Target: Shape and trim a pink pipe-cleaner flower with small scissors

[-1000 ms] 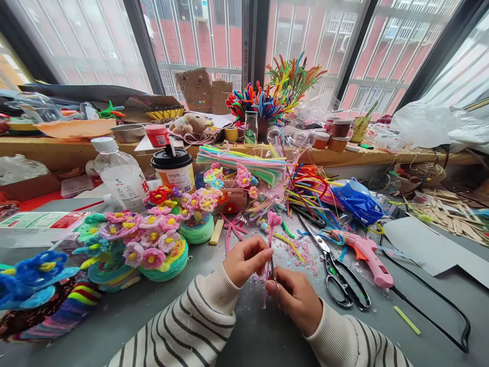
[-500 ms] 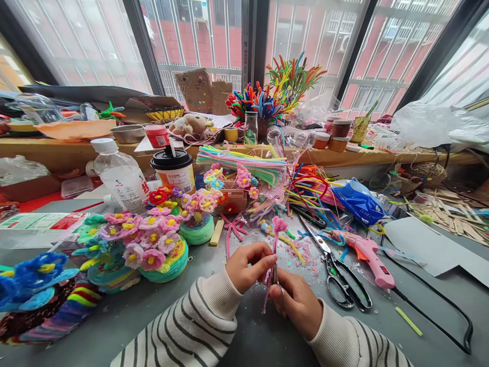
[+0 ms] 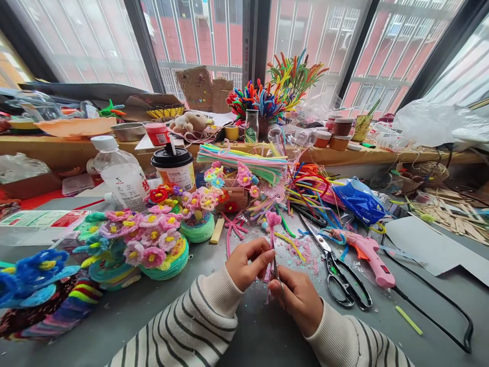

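My left hand (image 3: 250, 264) is closed, pinching a pink pipe-cleaner flower (image 3: 273, 220) whose fluffy head stands upright above the fingers. Its stem runs down between both hands, partly hidden by fingers. Small metal scissors (image 3: 275, 266) are in my right hand (image 3: 300, 295), blades pointing up along the stem; the fingers cover most of the handles. Pink fluff clippings (image 3: 311, 266) and glitter lie on the table beyond the hands. To the right rest large black-handled scissors (image 3: 336, 270) and a pink glue gun (image 3: 369, 255).
Pipe-cleaner flower pots (image 3: 164, 260) stand on the left, before a plastic bottle (image 3: 120, 176) and a lidded cup (image 3: 173, 168). Bundled pastel pipe cleaners (image 3: 244, 162) lie at the back. The glue gun's cord (image 3: 431, 318) curves along the right, near a blue packet (image 3: 359, 201).
The flower's head has dipped and shifted slightly left. The stem's lower end has moved between the fingers, and the scissors have turned slightly; both hands stay nearly in place.
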Motion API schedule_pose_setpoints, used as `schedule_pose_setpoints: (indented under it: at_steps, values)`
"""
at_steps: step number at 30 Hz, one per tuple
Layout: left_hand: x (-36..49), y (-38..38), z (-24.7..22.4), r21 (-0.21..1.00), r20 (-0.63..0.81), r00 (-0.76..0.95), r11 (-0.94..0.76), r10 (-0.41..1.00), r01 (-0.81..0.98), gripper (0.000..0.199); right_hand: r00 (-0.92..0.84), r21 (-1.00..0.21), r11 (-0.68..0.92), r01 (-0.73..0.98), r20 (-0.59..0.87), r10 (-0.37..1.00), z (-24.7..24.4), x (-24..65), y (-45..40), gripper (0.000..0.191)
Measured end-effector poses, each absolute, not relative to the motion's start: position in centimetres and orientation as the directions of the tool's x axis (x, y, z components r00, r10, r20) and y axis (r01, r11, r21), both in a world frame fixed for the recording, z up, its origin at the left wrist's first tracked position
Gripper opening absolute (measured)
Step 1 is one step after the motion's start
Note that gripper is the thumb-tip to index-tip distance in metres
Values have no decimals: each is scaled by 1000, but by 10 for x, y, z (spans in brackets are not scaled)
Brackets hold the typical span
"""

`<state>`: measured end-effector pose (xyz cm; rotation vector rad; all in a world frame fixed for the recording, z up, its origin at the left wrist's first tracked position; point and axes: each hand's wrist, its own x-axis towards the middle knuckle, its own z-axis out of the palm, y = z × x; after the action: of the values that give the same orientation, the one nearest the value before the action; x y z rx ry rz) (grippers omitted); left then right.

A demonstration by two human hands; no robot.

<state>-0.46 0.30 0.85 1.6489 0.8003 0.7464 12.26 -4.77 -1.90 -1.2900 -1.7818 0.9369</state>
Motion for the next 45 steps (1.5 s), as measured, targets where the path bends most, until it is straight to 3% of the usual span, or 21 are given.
schedule_pose_setpoints:
  at_steps: [12, 45]
  values:
    - [-3, 0, 16, 951, 96, 629, -258, 771, 172, 25, -311, -912, 290, 289, 197, 930, -18, 122, -51, 50]
    - [-5, 1, 17, 945, 149, 535, -280, 831, 171, 23, -217, -835, 235, 497, 143, 966, -18, 124, -48, 47]
